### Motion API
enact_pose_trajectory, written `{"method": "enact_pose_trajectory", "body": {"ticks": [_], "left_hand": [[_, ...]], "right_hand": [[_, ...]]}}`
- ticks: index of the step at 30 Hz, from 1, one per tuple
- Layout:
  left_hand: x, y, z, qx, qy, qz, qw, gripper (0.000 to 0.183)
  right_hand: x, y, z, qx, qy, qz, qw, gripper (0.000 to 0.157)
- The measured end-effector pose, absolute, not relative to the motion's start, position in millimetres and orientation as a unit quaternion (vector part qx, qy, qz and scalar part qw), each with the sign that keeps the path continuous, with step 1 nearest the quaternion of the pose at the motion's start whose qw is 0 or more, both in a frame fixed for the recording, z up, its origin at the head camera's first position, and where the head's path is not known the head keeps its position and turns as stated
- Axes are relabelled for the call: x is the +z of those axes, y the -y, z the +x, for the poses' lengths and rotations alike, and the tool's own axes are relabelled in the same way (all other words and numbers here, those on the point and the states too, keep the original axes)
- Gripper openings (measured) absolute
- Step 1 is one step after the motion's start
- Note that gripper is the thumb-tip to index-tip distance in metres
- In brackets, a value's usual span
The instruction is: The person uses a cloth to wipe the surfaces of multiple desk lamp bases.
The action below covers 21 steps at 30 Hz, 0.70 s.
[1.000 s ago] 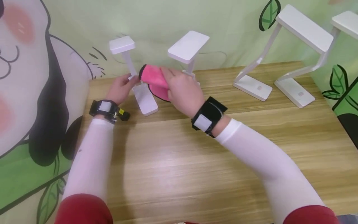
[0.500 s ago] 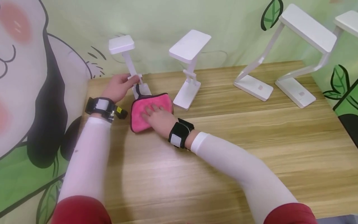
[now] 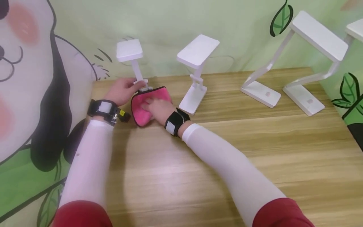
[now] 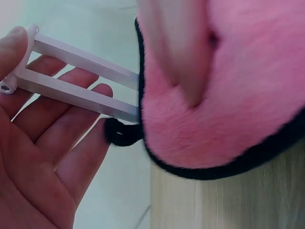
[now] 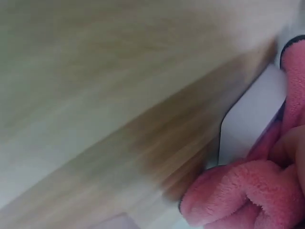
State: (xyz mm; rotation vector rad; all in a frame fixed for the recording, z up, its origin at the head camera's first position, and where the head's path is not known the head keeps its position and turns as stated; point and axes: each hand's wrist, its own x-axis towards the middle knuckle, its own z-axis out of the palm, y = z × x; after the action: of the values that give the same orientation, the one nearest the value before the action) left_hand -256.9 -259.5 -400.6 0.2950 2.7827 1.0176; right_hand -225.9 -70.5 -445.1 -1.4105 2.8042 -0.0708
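A white desk lamp [image 3: 137, 71] stands at upper left of centre in the head view, on the wood-grain table [image 3: 227, 164]. Its hinge is gripped by the left hand [image 3: 120, 90], with the thumb laid on the hinge bar and the fingers set behind the twin stem rods [image 4: 86, 95]. A pink cloth [image 3: 139, 110] with black edging is held bunched over the lamp base [image 5: 252, 117] by the bent fingers of the right hand [image 3: 161, 110]. The governing relation is that of base to hinge grip: the base lies below and slightly right of the left hand, its long axis apparently directed toward the lower right, though most of it is hidden by the cloth. The right hand is nearer the base; the left is nearer the stem. A second desk lamp [image 3: 198, 52] is located just right of the cloth, untouched by either hand.
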Motion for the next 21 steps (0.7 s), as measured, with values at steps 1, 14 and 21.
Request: {"method": "enact_pose_trajectory", "body": {"ticks": [1, 14, 21], "left_hand": [[-401.5, 259.9, -256.8, 0.341, -0.931, 0.1, 0.083, 0.063], [-400.5, 264.7, -260.9, 0.369, -0.92, 0.108, 0.079, 0.057], [-400.9, 262.6, -260.6, 0.347, -0.928, 0.106, 0.086, 0.058]], "right_hand": [[-446.2, 72.4, -228.1, -0.027, -0.897, -0.441, -0.002, 0.043], [-441.2, 70.6, -206.6, -0.048, -0.908, -0.415, 0.038, 0.049], [-442.9, 53.9, -181.4, -0.007, -0.899, -0.436, 0.051, 0.048]]}}
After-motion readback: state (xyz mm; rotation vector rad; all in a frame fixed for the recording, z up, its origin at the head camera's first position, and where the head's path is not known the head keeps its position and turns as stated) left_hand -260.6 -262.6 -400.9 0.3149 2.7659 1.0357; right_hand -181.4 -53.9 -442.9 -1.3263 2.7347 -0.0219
